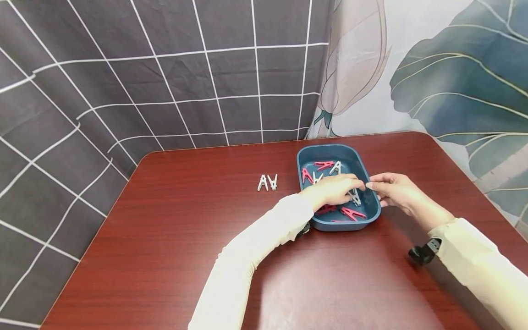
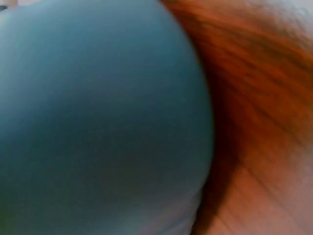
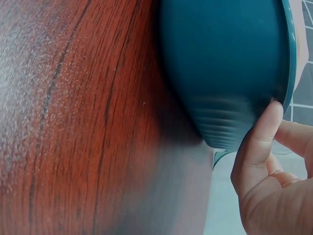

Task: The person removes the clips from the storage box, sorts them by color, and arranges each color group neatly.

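Left hand (image 1: 335, 189) and right hand (image 1: 398, 195) are both at the blue bin (image 1: 346, 227), which stands at about 2 o'clock on the dark red surface (image 1: 173, 238). The left hand comes in from 7 o'clock and reaches down inside, its fingers bent; whether they hold anything I cannot tell, since the back of the hand covers them. The right hand, at 3 o'clock of the bin, holds the rim, with fingers against the outer wall.

Round the bin's clock, a pink clip (image 1: 324, 165) lies at 11, and a white clip (image 1: 336, 167) at 12. At 10 is a red clip (image 1: 306, 175), with another white clip (image 1: 316, 178) between it and the left hand. One more white clip (image 1: 355, 198) shows at 4, right by the left fingers. A second pink clip (image 1: 352, 213) is at 5 and a second red clip (image 1: 326, 209) at 7, partly hidden by the wrist.

Outside the bin, at 9 o'clock from it, two white clips (image 1: 262, 182) lie side by side, pointing opposite ways.

Both arms wear pale sleeves (image 1: 243, 256). Grey gridded cloth (image 1: 173, 78) hangs at 11 o'clock, leaf-patterned cloth (image 1: 449, 78) at 1.
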### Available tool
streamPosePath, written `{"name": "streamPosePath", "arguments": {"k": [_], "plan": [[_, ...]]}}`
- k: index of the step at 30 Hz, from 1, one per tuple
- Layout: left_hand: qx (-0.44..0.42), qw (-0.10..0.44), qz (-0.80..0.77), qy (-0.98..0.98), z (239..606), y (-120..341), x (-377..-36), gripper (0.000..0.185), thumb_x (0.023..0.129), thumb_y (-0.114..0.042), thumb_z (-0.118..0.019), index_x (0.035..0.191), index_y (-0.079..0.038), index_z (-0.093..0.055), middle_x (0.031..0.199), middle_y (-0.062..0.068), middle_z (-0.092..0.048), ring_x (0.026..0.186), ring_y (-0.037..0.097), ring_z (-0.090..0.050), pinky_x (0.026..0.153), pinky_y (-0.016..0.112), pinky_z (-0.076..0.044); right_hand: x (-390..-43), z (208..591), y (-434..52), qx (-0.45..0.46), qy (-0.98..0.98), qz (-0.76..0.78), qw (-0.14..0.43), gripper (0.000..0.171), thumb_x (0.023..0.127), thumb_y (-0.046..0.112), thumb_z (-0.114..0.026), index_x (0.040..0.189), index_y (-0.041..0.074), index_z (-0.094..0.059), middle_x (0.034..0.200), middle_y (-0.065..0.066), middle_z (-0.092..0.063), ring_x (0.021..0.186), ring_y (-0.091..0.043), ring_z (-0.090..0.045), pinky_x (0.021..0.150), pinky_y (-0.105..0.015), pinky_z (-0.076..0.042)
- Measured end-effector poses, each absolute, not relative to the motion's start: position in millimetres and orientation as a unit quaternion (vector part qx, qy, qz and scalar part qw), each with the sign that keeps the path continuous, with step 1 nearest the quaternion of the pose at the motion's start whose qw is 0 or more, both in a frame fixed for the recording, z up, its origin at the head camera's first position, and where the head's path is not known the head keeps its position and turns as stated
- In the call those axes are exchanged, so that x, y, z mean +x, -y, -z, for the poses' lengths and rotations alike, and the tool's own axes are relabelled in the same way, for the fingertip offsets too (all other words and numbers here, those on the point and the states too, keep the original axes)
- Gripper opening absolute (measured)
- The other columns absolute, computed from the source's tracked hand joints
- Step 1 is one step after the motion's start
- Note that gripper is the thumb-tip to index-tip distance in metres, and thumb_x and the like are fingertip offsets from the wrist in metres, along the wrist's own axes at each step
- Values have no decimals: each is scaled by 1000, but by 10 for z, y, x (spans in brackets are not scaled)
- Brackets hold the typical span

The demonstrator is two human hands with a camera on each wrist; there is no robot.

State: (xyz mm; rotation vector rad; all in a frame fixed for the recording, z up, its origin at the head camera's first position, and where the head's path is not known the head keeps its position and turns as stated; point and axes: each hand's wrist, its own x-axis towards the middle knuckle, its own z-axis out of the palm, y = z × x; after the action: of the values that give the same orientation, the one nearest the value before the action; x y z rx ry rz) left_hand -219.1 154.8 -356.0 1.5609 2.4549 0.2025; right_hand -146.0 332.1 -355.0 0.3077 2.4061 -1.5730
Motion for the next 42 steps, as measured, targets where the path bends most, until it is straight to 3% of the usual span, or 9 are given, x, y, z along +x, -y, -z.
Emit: {"name": "streamPosePath", "arguments": {"k": [9, 14, 28, 35, 42], "plan": [[489, 126, -34, -863, 3695, -1590, -2156, 46, 93, -23, -60, 137, -30, -48, 139, -7, -47, 126, 8, -43, 103, 27, -40, -1430, 3569, -3334, 116, -835, 524, 124, 59, 96, 29, -56, 137, -9, -37, 82, 5, -64, 70, -11, -61, 68, -26, -56], [476, 119, -10, -871, 3693, -1579, -2136, 45, 93, -25, -60, 135, -34, -50, 134, -6, -48, 122, 9, -44, 99, 25, -43, -1425, 3573, -3333, 109, -831, 532, 122, 61, 96, 30, -56, 137, -10, -36, 83, 6, -64, 70, -11, -62, 68, -26, -56], [483, 115, -8, -868, 3717, -1609, -2117, 37, 92, -22, -61, 128, -33, -57, 121, -5, -49, 109, 8, -47, 90, 24, -47, -1420, 3571, -3326, 101, -827, 540, 119, 60, 95, 28, -58, 136, -11, -36, 78, 7, -63, 66, -9, -61, 65, -26, -56], [501, 106, -2, -859, 3702, -1600, -2142, 34, 91, -23, -64, 123, -31, -61, 121, -4, -50, 111, 8, -47, 91, 22, -46, -1437, 3570, -3328, 97, -825, 544, 117, 60, 95, 28, -57, 136, -11, -36, 77, 6, -64, 66, -8, -61, 64, -25, -55], [521, 66, -11, -851, 3669, -1548, -2144, 29, 89, -28, -65, 118, -26, -61, 118, -4, -52, 111, 10, -46, 92, 22, -44, -1432, 3559, -3325, 97, -825, 544, 119, 60, 95, 28, -57, 136, -11, -35, 78, 6, -64, 67, -8, -61, 65, -25, -56]]}}
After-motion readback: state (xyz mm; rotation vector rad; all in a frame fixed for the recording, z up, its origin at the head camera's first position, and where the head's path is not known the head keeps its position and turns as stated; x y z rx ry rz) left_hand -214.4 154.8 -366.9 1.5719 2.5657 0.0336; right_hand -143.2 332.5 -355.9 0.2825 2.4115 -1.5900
